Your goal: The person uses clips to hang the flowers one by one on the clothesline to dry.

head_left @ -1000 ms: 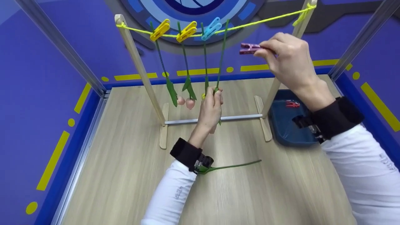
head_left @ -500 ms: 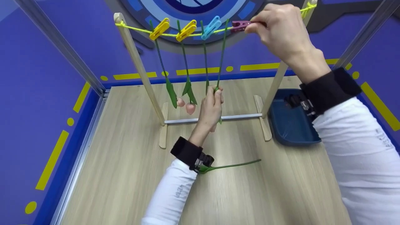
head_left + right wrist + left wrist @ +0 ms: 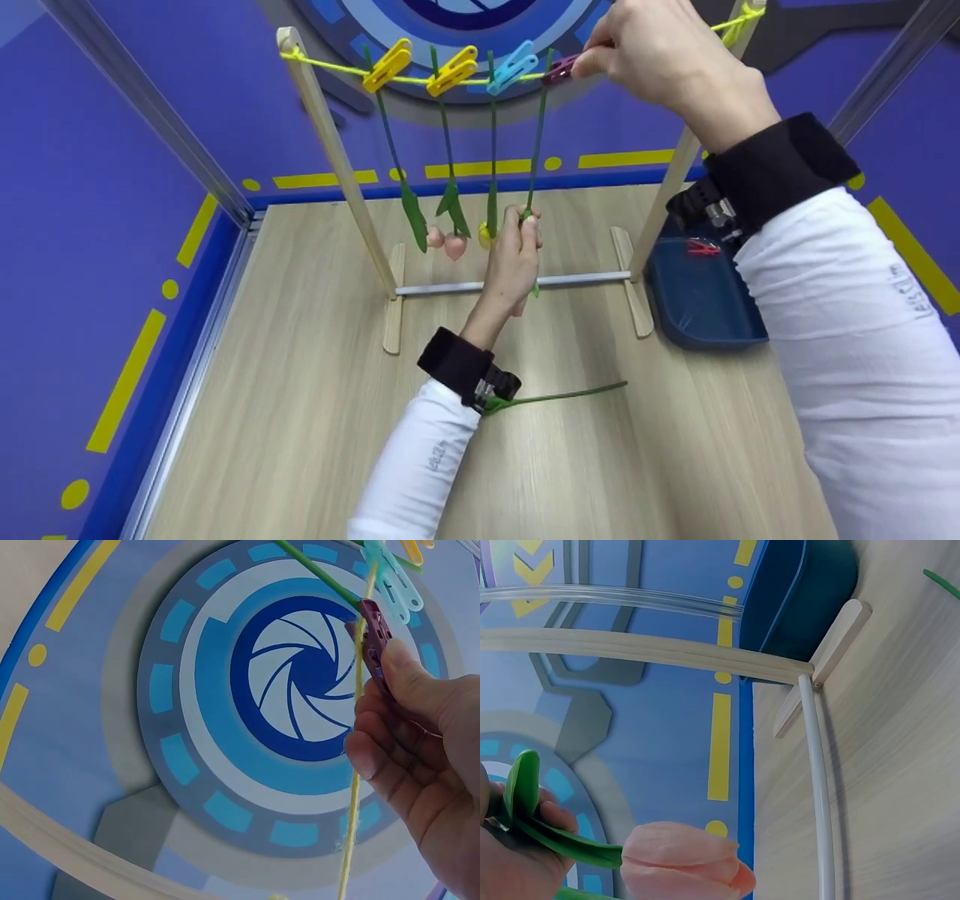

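My left hand [image 3: 516,259] holds a tulip by its green lower part. Its pink bloom [image 3: 679,862] sticks out past the hand in the left wrist view, and its stem [image 3: 538,142] rises to the yellow cord [image 3: 330,66]. With thumb and fingers, my right hand [image 3: 664,56] pinches a purple clothespin [image 3: 558,70] at the cord, its nose against the stem's top. To the left hang two pink tulips [image 3: 455,246] under yellow clothespins [image 3: 452,71] and a yellow tulip [image 3: 484,234] under a light blue clothespin [image 3: 513,67].
Wooden posts [image 3: 326,127] carry the cord, joined low down by a white bar [image 3: 585,280]. A dark blue tray [image 3: 709,343] at the right holds a red clothespin [image 3: 703,247]. Another green stem [image 3: 570,394] lies on the table, partly behind my left wrist.
My right hand has moved up and left, bringing the purple clothespin from beside the stem onto the cord at the stem's top. The left hand keeps its hold, almost still.
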Motion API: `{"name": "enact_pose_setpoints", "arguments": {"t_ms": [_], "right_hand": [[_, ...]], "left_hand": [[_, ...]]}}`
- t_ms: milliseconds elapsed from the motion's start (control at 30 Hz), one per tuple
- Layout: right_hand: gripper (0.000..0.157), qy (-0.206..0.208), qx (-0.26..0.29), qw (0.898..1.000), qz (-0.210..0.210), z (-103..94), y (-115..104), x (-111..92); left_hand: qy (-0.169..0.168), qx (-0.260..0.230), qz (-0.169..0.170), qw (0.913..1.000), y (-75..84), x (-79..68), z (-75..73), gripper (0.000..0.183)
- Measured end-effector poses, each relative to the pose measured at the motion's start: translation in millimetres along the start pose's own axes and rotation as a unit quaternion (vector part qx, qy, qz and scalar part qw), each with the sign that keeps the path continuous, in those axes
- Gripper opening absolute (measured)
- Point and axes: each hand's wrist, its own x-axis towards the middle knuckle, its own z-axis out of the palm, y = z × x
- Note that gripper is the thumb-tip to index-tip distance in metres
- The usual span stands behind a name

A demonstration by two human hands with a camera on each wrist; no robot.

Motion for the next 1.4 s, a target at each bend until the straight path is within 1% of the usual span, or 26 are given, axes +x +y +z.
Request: {"name": "enact_pose_setpoints", "arguments": {"t_ms": [133,333,433,633,733,800,867,967,1033,1133,1233,1333,1400], "right_hand": [[0.041,-0.026,-0.018,0.999,-0.007,-3.6,-1.5,3.1],[0.044,-0.071,-0.045,0.996,-0.012,-10.1,-1.4,8.0],[0.044,-0.08,-0.055,0.995,-0.014,-10.3,-3.6,9.6],[0.043,-0.095,-0.078,0.992,-0.016,-9.7,-10.4,9.9],[0.043,-0.088,-0.07,0.993,-0.019,-7.8,-12.5,10.7],[0.044,-0.069,-0.054,0.996,-0.024,-5.3,-12.1,9.9],[0.043,-0.04,-0.032,0.998,-0.033,-1.6,-10.0,7.5],[0.042,0.029,-0.003,0.998,-0.062,7.3,-4.2,2.1],[0.04,0.086,0.011,0.993,-0.083,14.5,1.0,-2.4],[0.038,0.175,0.031,0.977,-0.12,25.7,9.0,-7.9],[0.036,0.247,0.042,0.954,-0.163,36.2,17.3,-13.0],[0.035,0.295,0.063,0.935,-0.189,45.3,23.1,-18.3],[0.032,0.316,0.086,0.924,-0.199,51.2,25.5,-21.5]], "left_hand": [[0.0,0.015,0.006,0.9999,0.2,0.7,0.5,0.026],[-0.003,0.019,0.006,0.9998,-0.4,0.1,1.2,0.026],[0.001,0.022,0.001,0.9998,-0.9,-0.1,1.5,0.026],[-0.001,0.004,-0.017,0.9998,-2.0,-0.9,2.1,0.026],[-0.001,0.007,-0.015,0.9999,-2.4,-0.6,1.1,0.027],[-0.005,0.006,-0.012,0.9999,-2.5,-0.1,0.7,0.028],[-0.007,0.005,-0.01,0.9999,-2.3,-0.2,-0.1,0.028],[-0.011,0.004,-0.005,0.9999,-3.0,0.0,-0.6,0.028],[-0.013,0.001,-0.003,0.9999,-3.7,0.4,-0.9,0.026],[-0.013,-0.004,0.003,0.9999,-4.3,1.3,-1.7,0.026],[-0.007,0.008,0.011,0.9999,-4.6,1.9,-3.3,0.026],[-0.003,0.035,0.019,0.9992,-4.8,2.3,-5.7,0.027],[0.0,0.06,0.025,0.9979,-4.6,2.4,-7.8,0.028]]}}
